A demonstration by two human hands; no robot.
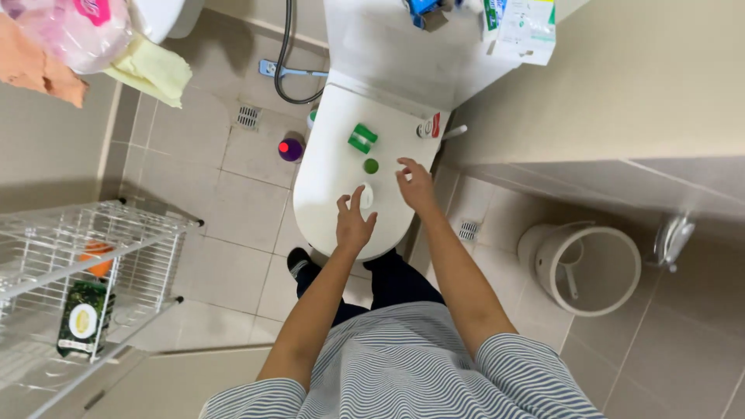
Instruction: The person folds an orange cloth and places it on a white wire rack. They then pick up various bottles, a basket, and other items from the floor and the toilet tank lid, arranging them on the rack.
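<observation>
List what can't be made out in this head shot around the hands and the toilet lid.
- Small white object, head view: left hand fingers cover part; kind unclear.
- Right hand: contact with the toilet lid unclear.
- Tube at lid's edge: too small to identify.
- Items on the tank: cut off by top edge.
- Green block and green cap: too small to identify.

White toilet lid (330,174), closed. On it: a green rectangular block (362,138) with a white stripe, a small green round cap (371,165), a white round cap (366,195), and at the far right edge a white tube (428,126) with a red patch. Purple bottle (291,147) with a pink top on the floor, left of the toilet. Floor tiles (233,209) beige with pale grout. Waste bin (587,268) at right, off-white. Wire rack (85,248) at left, white, holding an orange object (97,258) and a dark green packet (82,318). Shirt (411,365) striped grey-blue on white. Cloth (151,70) far left, pale yellow.
</observation>
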